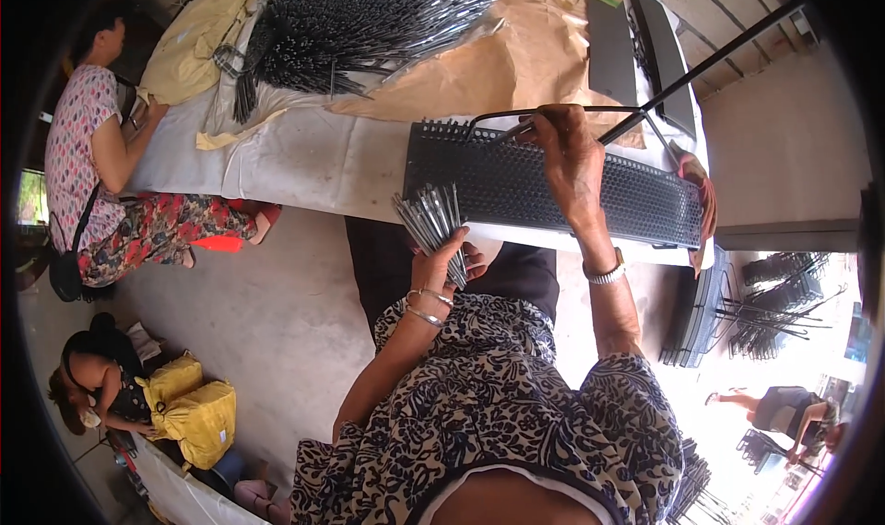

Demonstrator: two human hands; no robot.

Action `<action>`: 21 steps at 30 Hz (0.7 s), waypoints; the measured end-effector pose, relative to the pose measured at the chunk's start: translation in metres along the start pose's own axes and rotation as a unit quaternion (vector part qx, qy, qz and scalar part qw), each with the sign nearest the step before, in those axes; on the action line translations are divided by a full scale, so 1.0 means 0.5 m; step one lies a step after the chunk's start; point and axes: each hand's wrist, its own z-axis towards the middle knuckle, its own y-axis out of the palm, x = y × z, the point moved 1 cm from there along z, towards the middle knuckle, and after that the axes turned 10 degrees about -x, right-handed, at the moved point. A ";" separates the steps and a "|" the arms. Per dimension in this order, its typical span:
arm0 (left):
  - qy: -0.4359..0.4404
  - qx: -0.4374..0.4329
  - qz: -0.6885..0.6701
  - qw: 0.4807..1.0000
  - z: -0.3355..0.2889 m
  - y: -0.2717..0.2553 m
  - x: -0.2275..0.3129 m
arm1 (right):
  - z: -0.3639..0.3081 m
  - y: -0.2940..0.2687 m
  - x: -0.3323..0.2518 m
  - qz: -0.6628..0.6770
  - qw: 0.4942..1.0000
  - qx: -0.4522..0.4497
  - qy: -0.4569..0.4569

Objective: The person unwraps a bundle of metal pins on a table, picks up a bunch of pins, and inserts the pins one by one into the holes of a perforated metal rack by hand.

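Note:
My left hand [441, 265] is closed round a bundle of thin metal rods [430, 219], which look like umbrella ribs, their tips fanned upward. It is just off the near edge of the table. Further right, my right hand [570, 156] pinches a dark thin rod [509, 136] above a long black board [553, 188] covered with rows of holes. Several short tips stick up along the board's far left edge. A black bent bar [590, 109] passes by my right fingers, and part of it is hidden behind them.
A big heap of dark rods [359, 32] lies on brown paper [479, 69] at the back. A slanting black pole [719, 59] crosses at right. A person [92, 147] sits at the table's left; another bends by a yellow bag [194, 405]. Racks of rods [779, 294] stand right.

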 end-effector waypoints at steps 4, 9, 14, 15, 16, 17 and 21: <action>-0.009 -0.001 -0.004 1.000 -0.001 0.007 -0.008 | 0.018 0.009 0.036 -0.042 0.999 -0.004 -0.014; -0.022 -0.047 -0.025 0.998 0.001 -0.006 -0.004 | 0.040 0.020 0.052 -0.097 0.995 -0.017 -0.013; -0.033 -0.057 -0.028 0.997 0.004 0.010 0.011 | 0.057 0.014 0.049 -0.155 0.987 -0.035 -0.030; -0.032 -0.063 -0.027 0.997 0.003 0.011 0.015 | 0.058 0.016 0.047 -0.153 0.987 -0.036 -0.034; -0.040 -0.066 -0.012 0.997 0.007 0.000 0.015 | 0.062 0.019 0.042 -0.149 0.987 -0.042 -0.040; -0.038 -0.064 -0.013 0.997 0.003 -0.004 0.020 | 0.065 0.027 0.037 -0.142 0.987 -0.050 -0.050; -0.054 -0.079 -0.045 0.994 0.005 -0.006 0.006 | 0.063 0.026 0.046 -0.156 0.986 -0.038 -0.052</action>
